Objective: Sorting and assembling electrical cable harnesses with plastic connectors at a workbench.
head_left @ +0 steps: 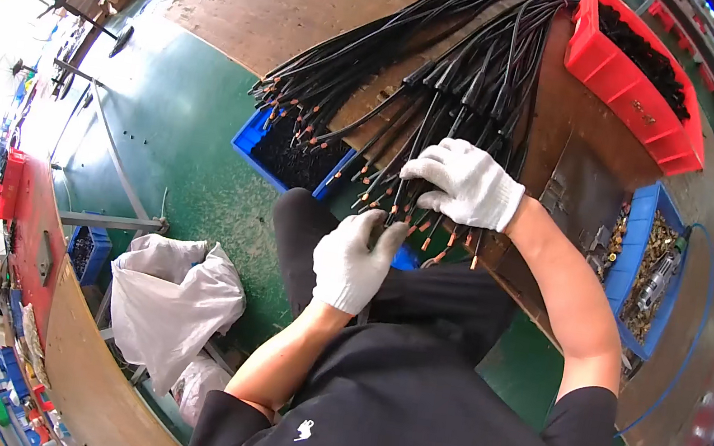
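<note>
A big bundle of black cables (pixel 372 47) with stripped copper-coloured ends fans over the near edge of the wooden bench. My left hand (pixel 353 264), in a white knit glove, is at the tips of the middle cables. Its thumb and fingers close around a black cable (pixel 392 213) near the bared end. Just above and to the right, my right hand (pixel 469 184), gloved the same way, lies across the cables with curled fingers. What those fingers hold, if anything, is hidden among the cables.
A red bin (pixel 638 103) of black parts stands at the bench's back right. Nearer is a blue bin (pixel 636 253) with small brass-coloured pieces and a metal tool. Another blue bin (pixel 250 140) sits below the cable ends. A white sack (pixel 174 289) stands left of my legs.
</note>
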A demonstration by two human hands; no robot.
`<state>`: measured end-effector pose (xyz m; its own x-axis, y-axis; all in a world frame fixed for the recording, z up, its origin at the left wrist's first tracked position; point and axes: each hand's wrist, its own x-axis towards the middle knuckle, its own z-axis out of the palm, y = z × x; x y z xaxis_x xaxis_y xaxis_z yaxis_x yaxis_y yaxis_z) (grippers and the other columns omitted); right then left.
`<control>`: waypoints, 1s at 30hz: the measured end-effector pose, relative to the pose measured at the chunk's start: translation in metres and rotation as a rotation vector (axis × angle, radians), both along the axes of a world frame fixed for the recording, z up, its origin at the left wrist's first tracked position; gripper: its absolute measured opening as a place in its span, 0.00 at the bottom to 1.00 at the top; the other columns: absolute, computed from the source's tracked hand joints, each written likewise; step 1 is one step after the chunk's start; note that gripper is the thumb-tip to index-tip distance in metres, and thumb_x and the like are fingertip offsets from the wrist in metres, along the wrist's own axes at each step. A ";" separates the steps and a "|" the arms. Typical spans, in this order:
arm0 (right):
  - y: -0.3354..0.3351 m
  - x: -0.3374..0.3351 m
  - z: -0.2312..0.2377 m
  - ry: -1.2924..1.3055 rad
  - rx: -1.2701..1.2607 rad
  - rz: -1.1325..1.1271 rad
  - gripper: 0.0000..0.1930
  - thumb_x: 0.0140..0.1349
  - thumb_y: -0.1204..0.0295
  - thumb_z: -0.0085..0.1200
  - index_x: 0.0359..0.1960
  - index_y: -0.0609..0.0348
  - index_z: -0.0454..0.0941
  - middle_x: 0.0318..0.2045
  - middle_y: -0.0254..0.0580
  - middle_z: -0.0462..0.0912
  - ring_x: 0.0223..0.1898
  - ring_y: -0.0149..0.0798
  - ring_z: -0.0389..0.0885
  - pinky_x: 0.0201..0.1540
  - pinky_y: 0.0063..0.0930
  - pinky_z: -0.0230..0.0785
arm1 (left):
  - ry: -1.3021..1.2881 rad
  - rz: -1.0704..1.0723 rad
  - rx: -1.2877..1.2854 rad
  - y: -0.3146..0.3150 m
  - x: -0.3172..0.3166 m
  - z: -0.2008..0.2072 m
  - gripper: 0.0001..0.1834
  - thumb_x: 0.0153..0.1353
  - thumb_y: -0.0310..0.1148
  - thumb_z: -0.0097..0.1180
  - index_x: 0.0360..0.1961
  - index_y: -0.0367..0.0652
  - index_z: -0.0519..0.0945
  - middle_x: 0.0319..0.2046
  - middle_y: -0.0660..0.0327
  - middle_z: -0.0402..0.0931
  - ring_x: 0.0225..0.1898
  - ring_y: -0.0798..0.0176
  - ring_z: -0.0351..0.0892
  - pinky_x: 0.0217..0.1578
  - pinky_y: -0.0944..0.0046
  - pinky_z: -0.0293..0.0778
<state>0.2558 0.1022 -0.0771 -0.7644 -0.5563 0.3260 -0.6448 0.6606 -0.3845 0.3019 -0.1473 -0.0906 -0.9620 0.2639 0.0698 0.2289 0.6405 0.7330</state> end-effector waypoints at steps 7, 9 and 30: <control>0.004 -0.002 -0.009 0.038 -0.005 0.036 0.28 0.55 0.63 0.73 0.60 0.43 0.82 0.43 0.39 0.83 0.47 0.50 0.82 0.53 0.44 0.75 | 0.006 -0.112 -0.287 0.025 -0.009 0.009 0.19 0.67 0.49 0.65 0.39 0.41 0.87 0.36 0.50 0.87 0.38 0.45 0.88 0.40 0.49 0.80; 0.006 0.000 -0.009 0.030 -0.006 0.024 0.28 0.55 0.63 0.73 0.61 0.40 0.83 0.43 0.38 0.83 0.46 0.50 0.82 0.53 0.44 0.75 | 0.041 -0.118 -0.316 0.028 -0.011 0.005 0.18 0.68 0.48 0.63 0.36 0.42 0.86 0.36 0.49 0.86 0.38 0.44 0.88 0.40 0.47 0.80; -0.001 0.001 0.003 0.175 -0.018 0.036 0.16 0.50 0.58 0.75 0.40 0.43 0.90 0.43 0.32 0.83 0.50 0.46 0.81 0.63 0.49 0.67 | -0.886 -0.026 0.510 -0.050 0.002 -0.032 0.09 0.70 0.32 0.52 0.35 0.41 0.81 0.31 0.65 0.77 0.30 0.68 0.77 0.31 0.65 0.73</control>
